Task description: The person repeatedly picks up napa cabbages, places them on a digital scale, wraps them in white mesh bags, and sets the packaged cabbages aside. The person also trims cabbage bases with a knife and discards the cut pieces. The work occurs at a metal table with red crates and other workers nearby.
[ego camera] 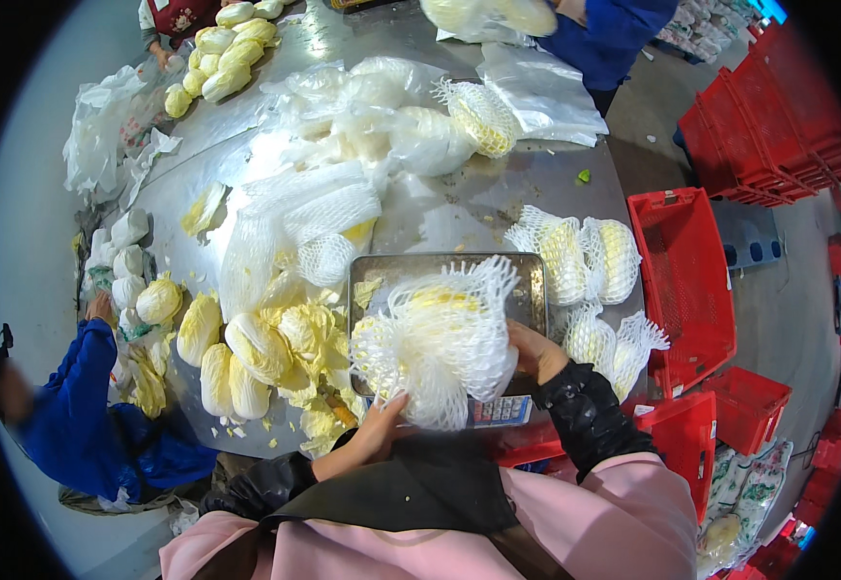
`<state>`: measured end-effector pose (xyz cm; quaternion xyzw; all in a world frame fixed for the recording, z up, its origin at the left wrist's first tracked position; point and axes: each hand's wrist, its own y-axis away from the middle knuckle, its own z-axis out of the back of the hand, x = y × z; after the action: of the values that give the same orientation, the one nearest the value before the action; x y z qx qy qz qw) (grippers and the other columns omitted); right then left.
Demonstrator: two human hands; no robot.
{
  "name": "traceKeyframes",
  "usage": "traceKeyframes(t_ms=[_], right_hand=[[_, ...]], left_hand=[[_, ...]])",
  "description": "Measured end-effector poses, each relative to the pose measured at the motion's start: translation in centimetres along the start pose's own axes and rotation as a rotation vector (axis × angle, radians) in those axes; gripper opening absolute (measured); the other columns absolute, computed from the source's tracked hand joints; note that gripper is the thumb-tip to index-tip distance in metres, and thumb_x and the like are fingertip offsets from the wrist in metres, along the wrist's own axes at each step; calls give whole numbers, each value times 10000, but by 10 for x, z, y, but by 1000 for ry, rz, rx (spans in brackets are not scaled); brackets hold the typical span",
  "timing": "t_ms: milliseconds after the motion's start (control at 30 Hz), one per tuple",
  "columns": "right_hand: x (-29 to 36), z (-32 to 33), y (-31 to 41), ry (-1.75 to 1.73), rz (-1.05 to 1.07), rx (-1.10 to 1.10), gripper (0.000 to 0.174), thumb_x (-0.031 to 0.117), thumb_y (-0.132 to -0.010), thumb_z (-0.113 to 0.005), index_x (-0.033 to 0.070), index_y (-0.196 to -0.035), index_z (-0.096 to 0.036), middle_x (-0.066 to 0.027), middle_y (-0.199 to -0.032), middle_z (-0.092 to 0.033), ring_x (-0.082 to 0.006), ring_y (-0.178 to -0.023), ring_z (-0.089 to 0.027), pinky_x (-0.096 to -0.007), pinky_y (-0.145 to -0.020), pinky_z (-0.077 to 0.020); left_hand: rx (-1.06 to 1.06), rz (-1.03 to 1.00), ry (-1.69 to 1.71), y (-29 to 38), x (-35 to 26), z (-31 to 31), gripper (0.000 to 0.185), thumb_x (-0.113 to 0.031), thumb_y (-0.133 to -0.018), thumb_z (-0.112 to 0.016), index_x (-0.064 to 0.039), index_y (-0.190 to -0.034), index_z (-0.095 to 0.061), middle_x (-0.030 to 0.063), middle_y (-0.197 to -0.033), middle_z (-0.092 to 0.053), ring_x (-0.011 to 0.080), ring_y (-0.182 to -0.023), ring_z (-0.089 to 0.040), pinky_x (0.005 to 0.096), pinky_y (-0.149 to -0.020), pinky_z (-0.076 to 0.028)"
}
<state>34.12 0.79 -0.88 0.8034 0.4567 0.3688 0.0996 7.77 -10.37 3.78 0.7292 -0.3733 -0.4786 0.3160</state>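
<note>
Both my hands are at a cluster of napa cabbages in white foam net sleeves (449,326), held over the metal pan of a weighing scale (536,290). My left hand (380,428) grips the near left side of the cluster. On the right side, my right hand (536,349) holds a netted cabbage, its fingertips partly hidden. Whether the cabbages rest on the pan, I cannot tell. The scale's keypad (501,411) shows below the pan. Several netted cabbages (617,261) lie to the right. Bare napa cabbages (257,348) and loose leaves (319,428) lie to the left.
Empty foam net sleeves (319,206) and clear plastic bags (391,94) lie across the metal table (427,225). Red plastic crates (728,290) stand at the right edge. A co-worker in blue (79,420) is at the left; other people work at the far side.
</note>
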Motion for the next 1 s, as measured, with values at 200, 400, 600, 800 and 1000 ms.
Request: traceKeyframes(t_ms=[200,400,600,800,1000], right_hand=[[75,-58,13,88,400,40,451,224,-905,-489,27,-1304,-417,-83,-1277,-499,-169,-1123,-511,-300,-945,-412],[126,-10,-90,-167,370,-281,401,307,-835,-568,53,-1141,-516,-61,-1075,-595,-197,-968,-585,-362,-827,-497],[137,17,-140,-426,265,-529,439,322,-826,-596,104,-1193,-493,-58,-1172,-565,-229,-1064,-552,-418,-889,-465],[139,63,-118,-331,284,-577,373,280,-813,-603,95,-1126,-522,-63,-1093,-586,-228,-982,-579,-414,-829,-498],[115,64,-61,-383,437,-594,340,310,-892,-526,84,-1145,-506,-54,-1120,-567,-203,-1021,-555,-389,-867,-473]], left_hand=[[57,-314,324,-58,-73,-13,504,-192,-891,-502,-56,-1337,-311,103,-1306,-438,235,-1169,-456,372,-941,-411],[-139,-536,-382,-137,-230,-43,365,-174,-794,-519,2,-1113,-519,80,-925,-594,158,-799,-581,287,-674,-464],[-102,-594,-735,-260,-246,-21,560,-226,-678,-685,11,-1145,-488,119,-999,-615,182,-860,-591,310,-741,-466],[-170,-563,-733,-260,-222,-46,603,-209,-666,-703,11,-1175,-465,107,-1015,-608,180,-870,-589,295,-750,-471],[93,-586,-682,-224,-210,-77,584,-155,-724,-659,-2,-1229,-408,80,-1101,-562,154,-954,-547,283,-809,-448]])
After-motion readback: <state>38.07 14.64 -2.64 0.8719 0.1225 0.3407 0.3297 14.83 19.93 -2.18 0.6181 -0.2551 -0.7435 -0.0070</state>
